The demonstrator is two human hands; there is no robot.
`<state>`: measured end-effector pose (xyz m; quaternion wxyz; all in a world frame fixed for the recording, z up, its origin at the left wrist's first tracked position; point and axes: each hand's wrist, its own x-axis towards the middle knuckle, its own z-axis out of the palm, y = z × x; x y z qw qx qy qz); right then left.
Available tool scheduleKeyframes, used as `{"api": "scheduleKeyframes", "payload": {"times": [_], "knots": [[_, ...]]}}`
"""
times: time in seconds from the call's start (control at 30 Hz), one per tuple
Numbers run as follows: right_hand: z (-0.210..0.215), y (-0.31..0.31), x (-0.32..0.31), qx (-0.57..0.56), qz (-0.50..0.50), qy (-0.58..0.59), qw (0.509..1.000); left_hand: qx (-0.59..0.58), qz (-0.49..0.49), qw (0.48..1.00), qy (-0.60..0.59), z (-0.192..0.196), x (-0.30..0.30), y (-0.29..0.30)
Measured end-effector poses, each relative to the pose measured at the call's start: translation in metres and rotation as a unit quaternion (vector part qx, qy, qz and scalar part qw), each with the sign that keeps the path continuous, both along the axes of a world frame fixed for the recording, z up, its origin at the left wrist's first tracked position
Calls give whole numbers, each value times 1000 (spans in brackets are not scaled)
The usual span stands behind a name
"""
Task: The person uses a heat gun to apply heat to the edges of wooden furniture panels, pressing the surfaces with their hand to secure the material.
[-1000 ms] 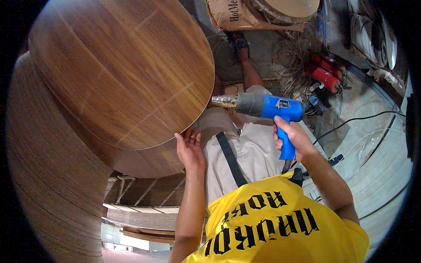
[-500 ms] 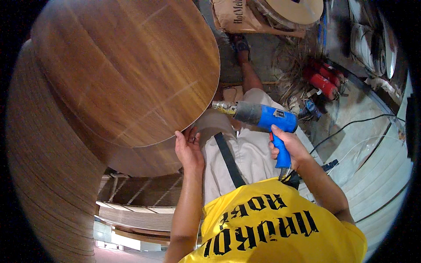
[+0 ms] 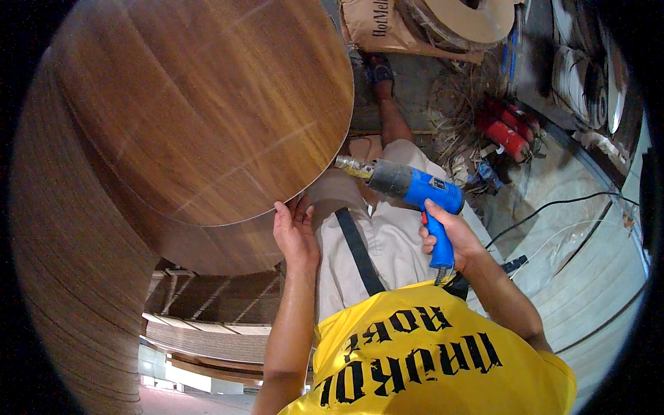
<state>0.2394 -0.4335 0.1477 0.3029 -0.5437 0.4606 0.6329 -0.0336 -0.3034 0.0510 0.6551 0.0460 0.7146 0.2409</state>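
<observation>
A round wood-grain panel [image 3: 228,104] with a thin pale edge takes up the upper left. My left hand [image 3: 296,232] is at its lower right edge, palm up, fingers apart and touching the rim; some fingertips are partly hidden under it. In my right hand [image 3: 449,235] is a blue heat gun [image 3: 429,190], gripped by its handle, with the index finger near a red trigger. Its metal nozzle [image 3: 354,166] points left at the panel's right edge, very close to it; whether they touch I cannot tell.
Stacked brown boards [image 3: 83,242] curve along the left. A brown paper sack [image 3: 370,28] and a large tape roll [image 3: 477,24] lie at the top. Red cylinders [image 3: 508,135] sit beside tangled scraps on the right. A black cord [image 3: 553,203] crosses pale boards [image 3: 581,277].
The panel's edge appears slightly farther right and up. My left hand remains at the rim. The heat gun has tilted a little, its body lower and the nozzle still by the edge.
</observation>
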Motion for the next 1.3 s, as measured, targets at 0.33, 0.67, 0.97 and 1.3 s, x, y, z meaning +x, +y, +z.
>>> {"api": "scheduleKeyframes", "payload": {"times": [0.33, 0.67, 0.97, 1.3], "knots": [[-4, -1, 6, -18, -57, -7, 998, 1, -18, 1000, -19, -5, -9, -4], [0, 15, 21, 1, -35, -38, 999, 5, -21, 999, -24, -3, -10, -3], [-6, 21, 34, 31, -32, -52, 998, 5, 7, 1000, -3, 3, -5, 0], [-4, 28, 44, 44, -43, -66, 996, 8, -13, 1000, -26, 0, -12, -3]]}}
